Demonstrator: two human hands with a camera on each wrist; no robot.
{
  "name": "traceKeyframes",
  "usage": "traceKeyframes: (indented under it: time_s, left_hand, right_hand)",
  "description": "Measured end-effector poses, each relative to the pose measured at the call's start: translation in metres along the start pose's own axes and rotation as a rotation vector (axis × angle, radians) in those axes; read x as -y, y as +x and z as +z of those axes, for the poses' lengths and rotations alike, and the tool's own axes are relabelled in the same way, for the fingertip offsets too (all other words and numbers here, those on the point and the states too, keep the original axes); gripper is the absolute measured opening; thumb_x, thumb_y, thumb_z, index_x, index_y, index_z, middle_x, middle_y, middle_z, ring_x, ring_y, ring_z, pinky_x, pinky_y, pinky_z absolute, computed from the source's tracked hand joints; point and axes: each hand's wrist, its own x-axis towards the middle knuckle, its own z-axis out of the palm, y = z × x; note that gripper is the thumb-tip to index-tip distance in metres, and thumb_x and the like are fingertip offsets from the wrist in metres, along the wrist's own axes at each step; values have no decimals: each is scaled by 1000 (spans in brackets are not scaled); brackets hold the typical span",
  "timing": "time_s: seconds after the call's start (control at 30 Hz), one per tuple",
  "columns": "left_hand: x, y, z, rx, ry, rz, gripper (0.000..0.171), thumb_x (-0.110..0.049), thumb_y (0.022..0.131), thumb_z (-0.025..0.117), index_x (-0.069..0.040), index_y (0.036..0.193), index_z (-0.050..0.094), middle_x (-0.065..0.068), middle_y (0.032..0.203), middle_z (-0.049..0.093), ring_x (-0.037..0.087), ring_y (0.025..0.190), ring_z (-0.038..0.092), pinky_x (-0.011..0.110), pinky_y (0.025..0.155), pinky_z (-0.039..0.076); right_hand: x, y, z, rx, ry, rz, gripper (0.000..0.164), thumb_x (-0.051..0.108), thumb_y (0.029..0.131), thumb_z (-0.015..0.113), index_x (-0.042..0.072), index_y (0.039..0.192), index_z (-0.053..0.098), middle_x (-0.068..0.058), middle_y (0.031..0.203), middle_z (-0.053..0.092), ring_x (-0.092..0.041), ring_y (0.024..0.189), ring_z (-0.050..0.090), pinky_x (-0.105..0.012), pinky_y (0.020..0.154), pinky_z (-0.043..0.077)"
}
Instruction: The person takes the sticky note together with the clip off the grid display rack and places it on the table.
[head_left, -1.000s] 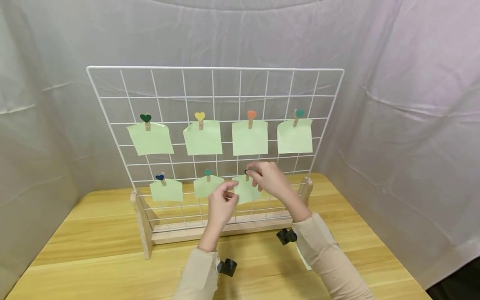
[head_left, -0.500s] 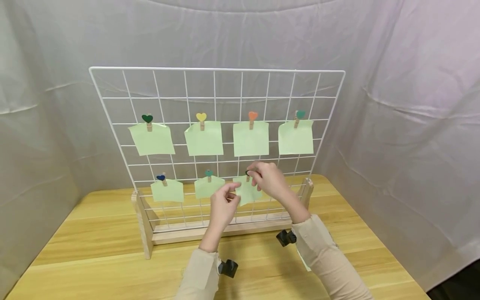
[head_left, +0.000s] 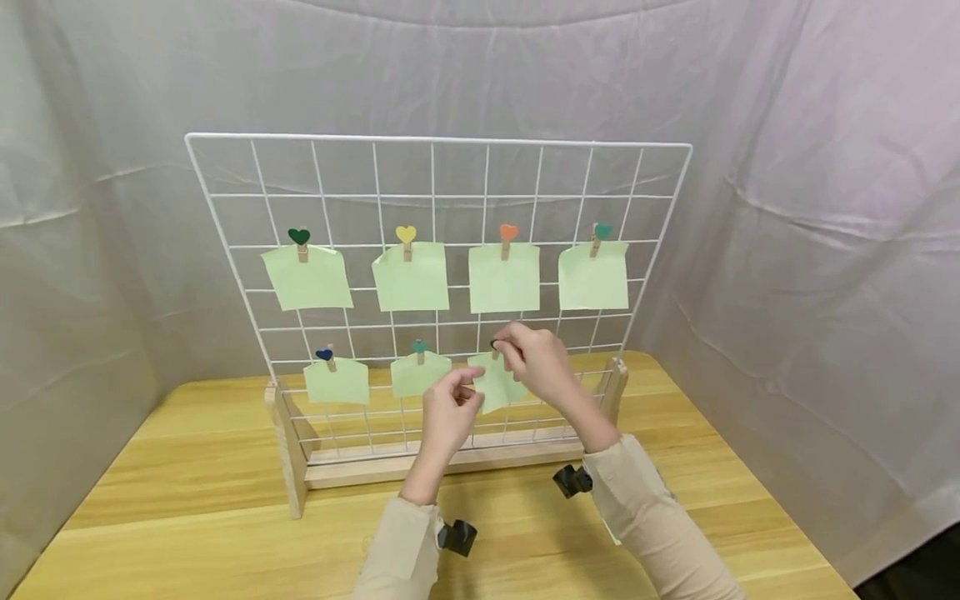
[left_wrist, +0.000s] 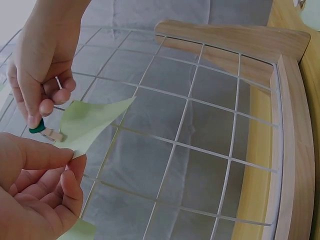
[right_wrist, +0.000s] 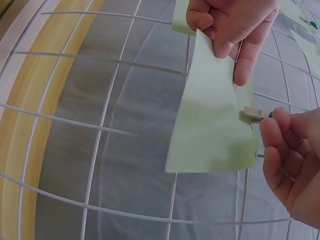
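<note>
A light green square of paper [head_left: 495, 390] hangs against the white wire grid [head_left: 438, 136], third from the left in the lower row. My left hand [head_left: 447, 410] pinches its left edge between thumb and fingers; in the right wrist view this paper bows outward from the wires. At its top edge sits a small wooden clothespin [right_wrist: 255, 113] with a dark green heart. My right hand [head_left: 538, 360] pinches the heart end of that clothespin, as the left wrist view shows from the side. The clothespin's jaws overlap the paper's edge.
Heart-topped clothespins hold other green papers, such as one under a yellow heart [head_left: 411, 283] and one under a blue heart [head_left: 337, 383]. The grid stands in a wooden base [head_left: 360, 473] on a wooden table [head_left: 187, 542]. Grey cloth [head_left: 810, 292] surrounds it.
The grid has shifted slightly rightward in the head view. Both hands keep their hold on the paper and clothespin, with the paper a little more bent near my left fingers.
</note>
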Motion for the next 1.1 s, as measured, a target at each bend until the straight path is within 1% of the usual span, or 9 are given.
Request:
traceKeyframes:
  time_s: [0.17,0.3,0.43,0.6,0.7,0.83,0.93,1.0,1.1]
  left_hand:
    - [0,-2,1,3,-19,1,26,14,72,60,5,96,63,12,80,57,19,63,56,20,55,45]
    - [-1,-6,2,2,-30,9,25,14,72,60,5,95,63,11,76,57,17,62,54,20,54,45]
    - [0,-9,2,21,-66,-2,25,13,73,60,5,97,62,14,77,58,17,62,53,19,55,45]
    - [5,-11,0,38,-123,-32,25,12,74,60,5,99,62,18,79,58,21,64,55,17,56,43]
    - [5,-12,-1,45,-143,-42,25,14,74,60,7,98,61,20,81,58,27,65,57,16,56,43]
    - [-12,-18,-6,53,-142,-45,24,17,73,59,12,97,59,24,85,58,35,67,58,16,56,43]
    - [-24,-22,-9,55,-137,-41,23,17,73,59,14,96,58,26,89,58,36,68,58,17,56,44]
    - [-24,-23,-8,56,-143,-56,24,16,73,60,13,96,58,26,91,59,36,70,58,16,57,44]
    - [-8,-21,-5,60,-163,-67,24,15,73,61,12,96,59,24,91,59,34,70,59,17,57,45]
  right_hand:
    - [0,-2,1,-67,29,-77,4,3,87,56,0,87,59,2,55,52,-4,39,44,-19,37,31]
    - [1,-5,0,-95,69,-79,6,-1,86,55,-4,90,58,1,56,52,-4,39,43,-19,36,32]
    - [2,-10,-1,-122,82,-79,9,-2,85,56,-4,94,57,2,55,50,-2,38,41,-17,34,29]
    - [4,-15,-3,-164,92,-95,12,-3,84,57,-4,95,57,3,53,49,-1,38,40,-14,34,26]
    - [4,-19,-4,-177,92,-102,12,-4,82,59,-5,95,58,1,54,51,-2,38,41,-13,35,27]
    - [4,-24,-6,-194,70,-107,12,-4,80,61,-6,92,62,-3,63,55,-3,44,44,-13,39,34]
    - [5,-27,-6,-216,73,-96,11,-4,79,62,-5,90,64,-5,71,57,-6,48,47,-14,42,38]
    - [4,-30,-6,-224,78,-83,10,-5,79,63,-5,89,64,-6,75,57,-8,51,49,-16,43,40]
    - [3,-35,-6,-230,85,-52,10,-5,78,64,-4,87,65,-6,77,58,-9,54,51,-16,45,42]
